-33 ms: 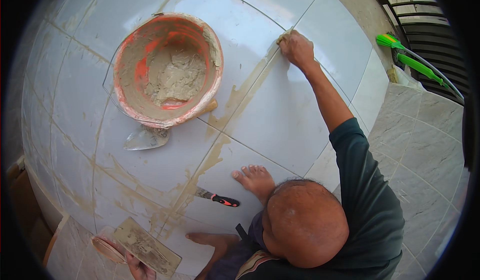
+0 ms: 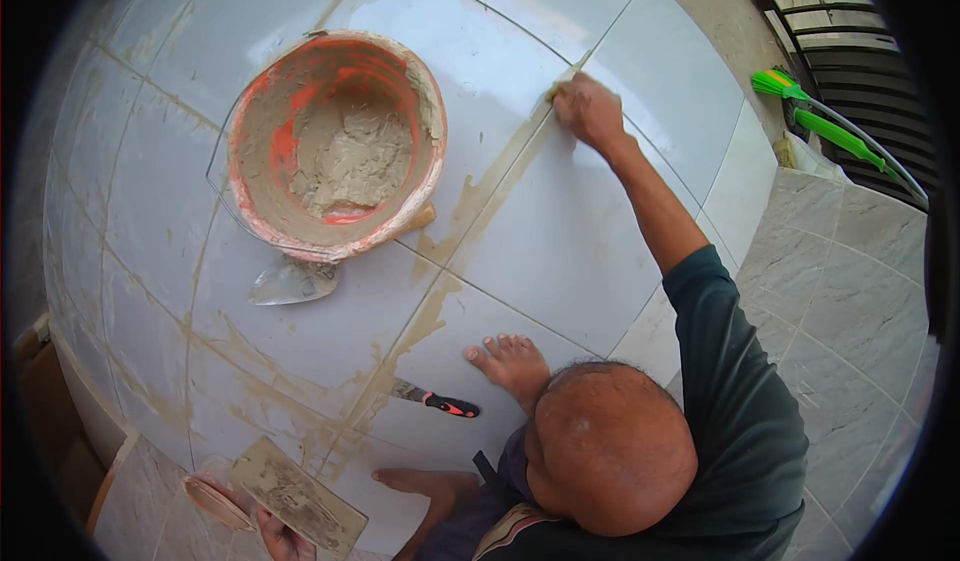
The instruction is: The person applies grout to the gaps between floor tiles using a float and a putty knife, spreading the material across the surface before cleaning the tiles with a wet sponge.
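My right arm stretches out over the white tiled floor (image 2: 560, 231), and my right hand (image 2: 590, 109) is closed down at a tile joint. Its fingers press on a small mortar-coloured thing, mostly hidden under them. Wet beige mortar (image 2: 490, 176) is smeared along the joint running from there toward the lower left. At the lower left edge, my left hand (image 2: 283, 538) grips a flat rectangular board (image 2: 300, 496) smeared with mortar, held tilted. Between the two hands lies a putty knife (image 2: 450, 404) with a black and red handle, near my bare foot (image 2: 510, 366).
An orange bucket (image 2: 432, 176) with thick mortar (image 2: 365, 156) inside stands at the upper left. A pointed trowel (image 2: 295, 281) lies partly beneath its near side. A round pinkish container (image 2: 215, 501) is by the board. Far right are a green brush (image 2: 780, 84) and a black gate (image 2: 850, 56).
My right hand has slid slightly toward the lower left along the joint. The board in my left hand has shifted a little to the right.
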Demonstrator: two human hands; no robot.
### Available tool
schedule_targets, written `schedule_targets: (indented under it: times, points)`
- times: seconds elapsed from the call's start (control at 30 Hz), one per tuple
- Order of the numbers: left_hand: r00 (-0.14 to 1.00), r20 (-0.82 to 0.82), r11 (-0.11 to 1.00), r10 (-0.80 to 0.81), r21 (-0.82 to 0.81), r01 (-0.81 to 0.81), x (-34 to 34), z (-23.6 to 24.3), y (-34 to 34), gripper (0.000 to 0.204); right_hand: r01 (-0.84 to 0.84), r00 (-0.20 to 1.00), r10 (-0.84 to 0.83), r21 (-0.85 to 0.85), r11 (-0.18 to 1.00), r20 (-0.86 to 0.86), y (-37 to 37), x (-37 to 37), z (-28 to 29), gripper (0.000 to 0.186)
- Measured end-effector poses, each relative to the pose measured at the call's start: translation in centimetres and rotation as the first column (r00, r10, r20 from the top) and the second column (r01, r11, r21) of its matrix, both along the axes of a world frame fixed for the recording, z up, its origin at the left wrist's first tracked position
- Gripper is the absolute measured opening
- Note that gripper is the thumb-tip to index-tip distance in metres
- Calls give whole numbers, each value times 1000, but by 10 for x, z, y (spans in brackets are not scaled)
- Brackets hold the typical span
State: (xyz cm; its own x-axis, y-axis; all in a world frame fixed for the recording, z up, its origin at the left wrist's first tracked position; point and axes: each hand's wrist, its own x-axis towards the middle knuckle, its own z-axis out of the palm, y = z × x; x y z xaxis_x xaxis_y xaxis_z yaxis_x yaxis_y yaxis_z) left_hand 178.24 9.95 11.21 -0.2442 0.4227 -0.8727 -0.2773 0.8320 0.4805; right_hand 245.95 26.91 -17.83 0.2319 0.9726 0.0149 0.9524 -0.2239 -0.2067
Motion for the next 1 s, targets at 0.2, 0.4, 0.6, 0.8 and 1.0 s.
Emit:
schedule_targets:
  times: [0.2,0.4,0.6,0.8,1.0]
  points:
    - [973,191,991,128,-59,-119,14,-28,17,72,145,984,-144,4,989,101,37,54,7,15]
    - [961,248,992,121,-49,-112,40,-42,25,75,-281,958,282,26,959,-57,19,30,-4,14]
    - [992,117,999,50,-15,-48,48,-34,31,75,164,986,-166,177,970,-1,85,157,-26,26]
    - [996,55,995,67,-76,-63,57,-48,21,74,-25,991,0,184,983,133,54,121,-64,12]
    - [994,100,998,31,-65,-24,57,-51,21,73,56,950,-105,171,984,293,64,142,-43,16]
